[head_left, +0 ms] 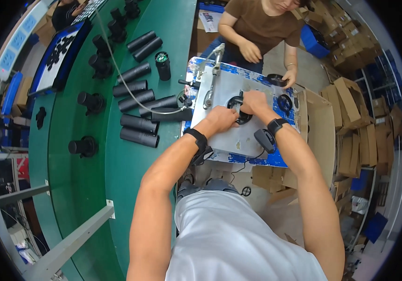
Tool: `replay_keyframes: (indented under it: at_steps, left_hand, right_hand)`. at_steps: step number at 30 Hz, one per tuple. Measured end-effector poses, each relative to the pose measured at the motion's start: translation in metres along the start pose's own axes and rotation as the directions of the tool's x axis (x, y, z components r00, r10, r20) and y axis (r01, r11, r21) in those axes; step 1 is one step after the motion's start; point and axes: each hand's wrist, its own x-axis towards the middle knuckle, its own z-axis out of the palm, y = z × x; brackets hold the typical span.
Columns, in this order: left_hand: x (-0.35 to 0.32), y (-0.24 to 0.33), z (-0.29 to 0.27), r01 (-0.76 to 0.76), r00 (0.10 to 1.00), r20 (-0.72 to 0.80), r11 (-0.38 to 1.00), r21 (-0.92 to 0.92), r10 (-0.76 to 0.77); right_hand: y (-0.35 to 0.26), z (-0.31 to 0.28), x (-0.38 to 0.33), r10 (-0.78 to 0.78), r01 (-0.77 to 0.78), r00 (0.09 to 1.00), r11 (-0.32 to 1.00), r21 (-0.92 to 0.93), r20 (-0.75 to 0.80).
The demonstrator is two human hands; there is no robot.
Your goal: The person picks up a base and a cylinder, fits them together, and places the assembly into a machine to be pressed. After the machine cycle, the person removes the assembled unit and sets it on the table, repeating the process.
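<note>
On a worn, pale board atop a small blue-edged table (pixel 257 158), a black ring-shaped part (pixel 245 118) with an open centre lies between my hands. The fingers of my left hand (pixel 222 119) close on its near left rim. My right hand (pixel 254 101) is curled at its far right side, with a dark piece showing by the thumb; its fingertips are partly hidden. To the left of my hands stands a metal lever fixture (pixel 215 77) with an air hose (pixel 131 91). A dark grey handheld device (pixel 264 140) with a cable lies below my right wrist.
Several black tubes (pixel 138 121) lie on the green bench (pixel 121 187) at left, with flanged black parts (pixel 91 102) standing farther left. Across the table a person (pixel 264 28) touches another black ring (pixel 275 78). One more black ring (pixel 285 102) and cardboard boxes (pixel 350 105) are at right.
</note>
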Motion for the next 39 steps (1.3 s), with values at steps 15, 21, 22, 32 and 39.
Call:
replay_keyframes:
  at_steps: [15, 21, 22, 32, 39]
  left_hand:
    - [-0.133, 0.02, -0.004, 0.185, 0.315, -0.724, 0.787, -0.588, -0.614]
    - [-0.239, -0.054, 0.038, 0.632, -0.504, -0.242, -0.163, -0.757, -0.829]
    - [-0.235, -0.06, 0.043, 0.588, -0.496, -0.136, -0.217, -0.779, -0.858]
    - [-0.277, -0.027, 0.091, -0.05, -0.201, -0.093, 0.105, -0.993, -0.975]
    - [-0.206, 0.093, -0.006, -0.458, 0.714, -0.095, -0.361, -0.812, -0.694]
  right_hand:
    - [0.053, 0.085, -0.065, -0.008, 0.137, 0.99, 0.309, 0.941, -0.141]
    - [0.045, 0.139, -0.103, 0.379, 0.329, 0.895, -0.203, 0.922, -0.236]
    - [0.039, 0.137, -0.099, 0.377, 0.334, 0.895, -0.211, 0.919, -0.238]
    - [0.02, 0.131, -0.099, 0.37, 0.288, 0.898, -0.081, 0.954, -0.239]
    - [-0.087, 0.037, -0.135, -0.424, 0.081, 0.841, -0.517, 0.852, -0.337]
